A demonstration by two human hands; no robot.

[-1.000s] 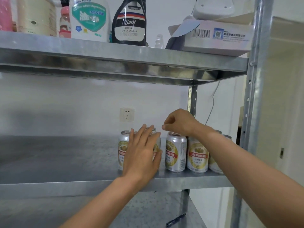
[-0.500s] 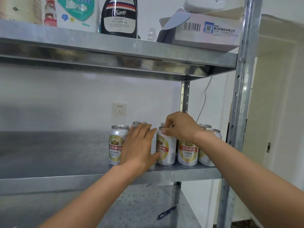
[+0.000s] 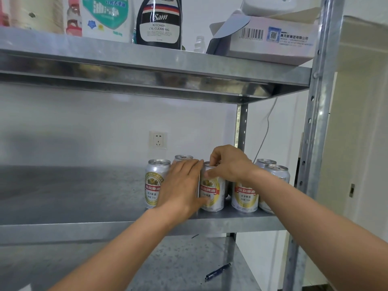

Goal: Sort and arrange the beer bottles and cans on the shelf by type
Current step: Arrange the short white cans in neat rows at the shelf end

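Several silver beer cans with gold and red labels stand at the right end of the middle metal shelf (image 3: 84,225). My right hand (image 3: 228,164) grips the top of the middle front can (image 3: 212,194) from above, fingers curled over its rim. My left hand (image 3: 184,185) lies flat with straight fingers against that can's left side and covers another can behind it. A free can (image 3: 154,183) stands to the left, another (image 3: 182,158) behind it. More cans (image 3: 244,196) (image 3: 277,173) stand to the right, partly hidden by my right forearm.
The upper shelf (image 3: 147,66) carries cleaning bottles (image 3: 159,19) and a white carton (image 3: 270,36). A wall socket (image 3: 158,139) sits behind the cans. The shelf's upright post (image 3: 312,143) stands at the right. A dark pen (image 3: 218,271) lies on the lower shelf.
My right hand has dropped from above the cans onto the middle can's top and closed on it. My left hand has shifted right, off the left cans and against the middle one.
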